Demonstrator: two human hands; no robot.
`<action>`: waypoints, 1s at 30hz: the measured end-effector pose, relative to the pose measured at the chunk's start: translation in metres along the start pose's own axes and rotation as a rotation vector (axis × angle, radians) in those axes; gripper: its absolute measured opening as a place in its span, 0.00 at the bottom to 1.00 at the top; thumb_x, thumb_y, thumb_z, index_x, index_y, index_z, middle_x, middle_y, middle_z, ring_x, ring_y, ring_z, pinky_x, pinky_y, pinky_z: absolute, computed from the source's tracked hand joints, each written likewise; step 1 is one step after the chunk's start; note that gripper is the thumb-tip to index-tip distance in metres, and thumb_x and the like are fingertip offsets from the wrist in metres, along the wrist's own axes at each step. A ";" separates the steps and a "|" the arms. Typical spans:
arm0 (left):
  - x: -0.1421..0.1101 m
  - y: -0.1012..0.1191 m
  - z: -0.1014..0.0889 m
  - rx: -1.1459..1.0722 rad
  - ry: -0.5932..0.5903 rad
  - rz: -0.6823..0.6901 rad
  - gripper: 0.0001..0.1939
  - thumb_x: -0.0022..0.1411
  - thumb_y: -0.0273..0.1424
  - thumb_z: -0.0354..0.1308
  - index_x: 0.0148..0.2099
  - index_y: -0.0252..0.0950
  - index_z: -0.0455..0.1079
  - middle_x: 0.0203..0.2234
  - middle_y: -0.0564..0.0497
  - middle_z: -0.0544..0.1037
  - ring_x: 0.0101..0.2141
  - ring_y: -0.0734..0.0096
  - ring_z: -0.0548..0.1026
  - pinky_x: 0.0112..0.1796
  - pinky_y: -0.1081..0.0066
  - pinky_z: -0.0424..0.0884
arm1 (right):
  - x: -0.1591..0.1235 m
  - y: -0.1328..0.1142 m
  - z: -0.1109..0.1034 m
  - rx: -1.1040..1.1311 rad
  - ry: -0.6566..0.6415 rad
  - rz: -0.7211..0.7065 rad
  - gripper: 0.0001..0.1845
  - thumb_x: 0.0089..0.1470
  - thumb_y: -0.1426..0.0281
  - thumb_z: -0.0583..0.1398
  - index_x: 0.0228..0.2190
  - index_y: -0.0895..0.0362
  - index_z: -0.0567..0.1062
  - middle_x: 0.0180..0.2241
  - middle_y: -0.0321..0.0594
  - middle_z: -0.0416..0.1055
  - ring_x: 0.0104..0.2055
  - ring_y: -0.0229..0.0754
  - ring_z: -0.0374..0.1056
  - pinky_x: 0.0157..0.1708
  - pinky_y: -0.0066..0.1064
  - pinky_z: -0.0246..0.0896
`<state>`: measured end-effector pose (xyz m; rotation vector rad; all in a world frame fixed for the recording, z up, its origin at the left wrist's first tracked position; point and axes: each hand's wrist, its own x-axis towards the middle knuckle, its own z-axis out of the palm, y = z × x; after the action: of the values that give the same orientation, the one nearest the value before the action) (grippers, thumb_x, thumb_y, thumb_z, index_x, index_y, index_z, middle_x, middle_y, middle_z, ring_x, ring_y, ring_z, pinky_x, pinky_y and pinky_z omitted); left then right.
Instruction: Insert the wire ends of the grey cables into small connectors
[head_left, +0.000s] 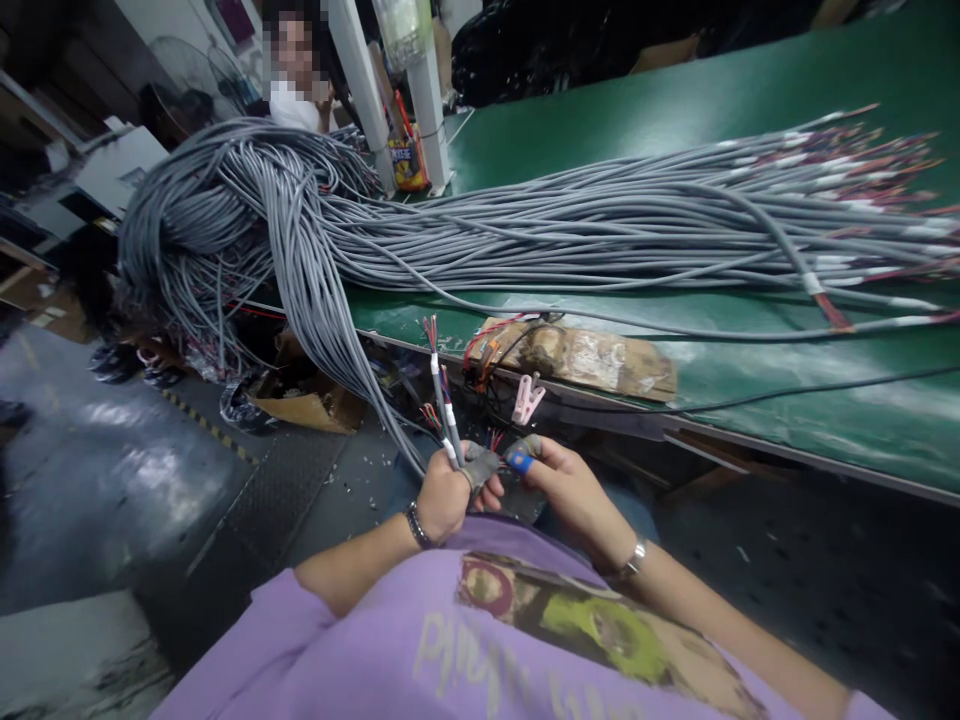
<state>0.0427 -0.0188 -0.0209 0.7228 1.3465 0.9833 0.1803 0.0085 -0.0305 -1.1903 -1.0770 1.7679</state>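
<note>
Several grey cables [455, 440] with stripped ends pass through my left hand [452, 490], which is closed around them. Grey finger covers sit on its thumb and fingertips. Thin coloured wires [494, 438] fan out between my two hands. My right hand [562, 480], with a blue wrap on one finger and a grey cover on another, pinches at these wires close to the left fingertips. Exactly which strand it grips is too small to make out. Just above the hands, a pink clip [528, 399] hangs at the bench edge.
A thick bundle of grey cables [525, 235] lies along the green bench [750, 400] and droops over its left end. A taped wooden block [600, 358] sits at the front edge. Cardboard boxes [315, 408] stand on the floor. Another person [296, 100] is behind the bench.
</note>
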 end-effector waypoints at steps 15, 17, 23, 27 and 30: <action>-0.007 0.005 -0.004 0.033 -0.037 0.007 0.23 0.42 0.49 0.64 0.22 0.35 0.64 0.12 0.53 0.70 0.11 0.78 0.66 0.13 0.78 0.54 | 0.003 -0.010 -0.012 0.096 -0.037 0.024 0.21 0.38 0.54 0.68 0.29 0.57 0.74 0.25 0.34 0.69 0.26 0.35 0.61 0.27 0.28 0.58; -0.008 0.008 -0.004 0.019 -0.058 0.004 0.23 0.42 0.49 0.65 0.21 0.35 0.63 0.12 0.53 0.70 0.11 0.78 0.66 0.13 0.78 0.54 | 0.005 -0.009 -0.013 0.133 -0.029 0.023 0.22 0.39 0.51 0.67 0.28 0.57 0.74 0.25 0.36 0.70 0.26 0.35 0.62 0.27 0.29 0.59; -0.005 0.020 -0.009 -0.085 -0.205 -0.086 0.25 0.37 0.48 0.69 0.21 0.35 0.63 0.10 0.55 0.69 0.09 0.80 0.63 0.11 0.78 0.54 | 0.019 -0.014 -0.015 0.275 -0.019 0.081 0.25 0.43 0.45 0.62 0.25 0.56 0.74 0.25 0.40 0.71 0.24 0.36 0.62 0.26 0.30 0.61; 0.003 0.024 -0.006 -0.157 -0.264 -0.113 0.24 0.36 0.47 0.69 0.23 0.34 0.64 0.10 0.55 0.69 0.08 0.79 0.63 0.10 0.79 0.56 | 0.030 -0.025 -0.010 0.360 -0.101 0.110 0.26 0.36 0.45 0.66 0.25 0.56 0.76 0.24 0.37 0.71 0.22 0.35 0.60 0.23 0.29 0.60; 0.009 0.026 0.000 -0.180 -0.273 -0.115 0.24 0.36 0.47 0.69 0.23 0.34 0.65 0.10 0.54 0.70 0.08 0.79 0.63 0.10 0.79 0.55 | 0.034 -0.026 -0.006 0.311 -0.036 -0.015 0.30 0.30 0.42 0.67 0.21 0.56 0.75 0.19 0.34 0.67 0.20 0.35 0.57 0.21 0.28 0.57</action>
<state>0.0377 0.0004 -0.0014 0.6119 1.0359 0.8671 0.1790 0.0498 -0.0189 -0.9603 -0.7917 1.8694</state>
